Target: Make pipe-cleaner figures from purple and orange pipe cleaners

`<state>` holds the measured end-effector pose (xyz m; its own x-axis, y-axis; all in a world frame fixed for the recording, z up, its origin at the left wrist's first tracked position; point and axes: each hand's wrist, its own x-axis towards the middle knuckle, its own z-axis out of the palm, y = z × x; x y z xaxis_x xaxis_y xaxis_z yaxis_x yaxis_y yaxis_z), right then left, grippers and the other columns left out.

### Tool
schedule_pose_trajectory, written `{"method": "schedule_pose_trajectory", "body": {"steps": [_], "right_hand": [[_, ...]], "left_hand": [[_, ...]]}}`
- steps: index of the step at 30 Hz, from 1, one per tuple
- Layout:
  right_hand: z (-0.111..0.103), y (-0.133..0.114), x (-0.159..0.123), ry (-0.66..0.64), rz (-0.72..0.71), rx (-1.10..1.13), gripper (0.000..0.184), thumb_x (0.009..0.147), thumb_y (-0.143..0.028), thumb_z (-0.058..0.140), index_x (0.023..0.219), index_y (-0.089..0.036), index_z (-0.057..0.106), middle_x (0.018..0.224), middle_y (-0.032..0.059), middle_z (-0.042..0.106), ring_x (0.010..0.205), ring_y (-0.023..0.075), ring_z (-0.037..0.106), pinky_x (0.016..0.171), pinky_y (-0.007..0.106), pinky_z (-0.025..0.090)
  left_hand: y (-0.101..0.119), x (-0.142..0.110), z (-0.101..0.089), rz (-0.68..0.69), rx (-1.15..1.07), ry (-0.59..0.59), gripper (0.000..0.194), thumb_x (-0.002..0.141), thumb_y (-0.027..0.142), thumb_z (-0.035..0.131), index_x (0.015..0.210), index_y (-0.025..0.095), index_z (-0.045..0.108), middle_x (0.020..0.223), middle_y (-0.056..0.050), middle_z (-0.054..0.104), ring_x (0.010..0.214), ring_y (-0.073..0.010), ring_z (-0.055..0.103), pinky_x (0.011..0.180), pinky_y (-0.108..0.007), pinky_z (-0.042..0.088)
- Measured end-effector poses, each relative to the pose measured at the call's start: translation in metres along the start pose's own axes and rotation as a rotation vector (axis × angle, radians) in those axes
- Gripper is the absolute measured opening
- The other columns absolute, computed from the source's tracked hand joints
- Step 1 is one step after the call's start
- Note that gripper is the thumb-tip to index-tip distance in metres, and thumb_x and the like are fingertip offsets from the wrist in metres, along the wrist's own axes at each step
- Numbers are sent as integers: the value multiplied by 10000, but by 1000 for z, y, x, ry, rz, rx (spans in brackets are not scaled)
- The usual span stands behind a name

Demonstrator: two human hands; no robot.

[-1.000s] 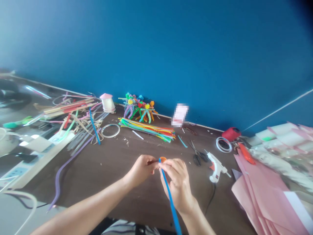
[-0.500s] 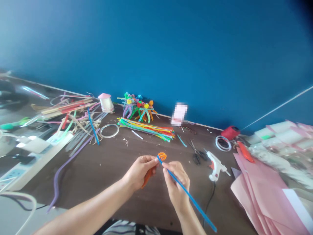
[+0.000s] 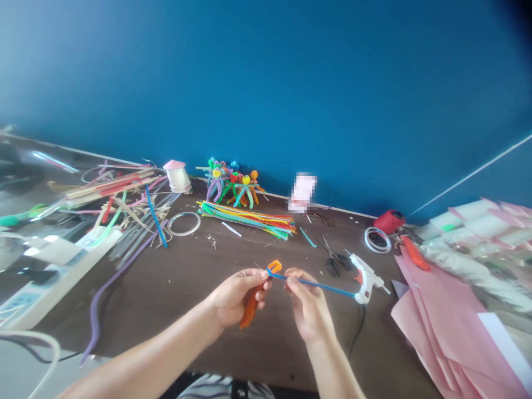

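- Our left hand (image 3: 236,296) pinches the orange pipe cleaner (image 3: 249,305); our right hand (image 3: 310,305) pinches the blue pipe cleaner (image 3: 320,285).
- A loose pinch could slip; the blue tip could snag the glue gun (image 3: 366,280).

Two hands work at the centre of the table: one left hand (image 3: 236,296) and one right hand (image 3: 310,310), with one orange pipe cleaner (image 3: 250,305) and one blue pipe cleaner (image 3: 320,285) between them. Counting round from the hands, there is one hot glue gun (image 3: 366,280) at three o'clock, and one pair of scissors (image 3: 333,264) and one red spool (image 3: 389,221) at two. There are two clear rings, one (image 3: 377,240) at two o'clock and one (image 3: 183,224) at ten. One pink-topped container (image 3: 178,177) stands at eleven, one bundle of pipe cleaners (image 3: 247,220) lies at twelve, and one power strip (image 3: 54,271) lies at nine. The pipe-cleaner figures (image 3: 233,185) at twelve are too tangled to count.
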<state>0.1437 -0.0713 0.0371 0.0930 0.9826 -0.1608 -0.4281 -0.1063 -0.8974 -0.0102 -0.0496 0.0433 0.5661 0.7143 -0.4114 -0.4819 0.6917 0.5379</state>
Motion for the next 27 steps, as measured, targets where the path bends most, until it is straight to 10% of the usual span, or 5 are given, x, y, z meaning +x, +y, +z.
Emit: {"method": "schedule_pose_trajectory", "body": {"steps": [12, 27], "right_hand": [[10, -6, 5, -233, 71, 127, 127, 675, -215, 623, 790, -182, 666, 621, 5, 626, 636, 143, 550, 653, 277, 388], [12, -6, 5, -287, 74, 108, 47, 724, -191, 550, 754, -172, 581, 611, -5, 599, 549, 134, 556, 572, 287, 450]], "left_hand": [[-5, -1, -2, -244, -240, -284, 178, 702, 230, 627, 795, 86, 576, 591, 51, 389, 447, -25, 375, 508, -218, 473], [-4, -4, 2, -256, -146, -119, 235, 717, 292, 608, 814, 79, 585, 635, 2, 528, 511, -68, 496, 565, -236, 455]]}}
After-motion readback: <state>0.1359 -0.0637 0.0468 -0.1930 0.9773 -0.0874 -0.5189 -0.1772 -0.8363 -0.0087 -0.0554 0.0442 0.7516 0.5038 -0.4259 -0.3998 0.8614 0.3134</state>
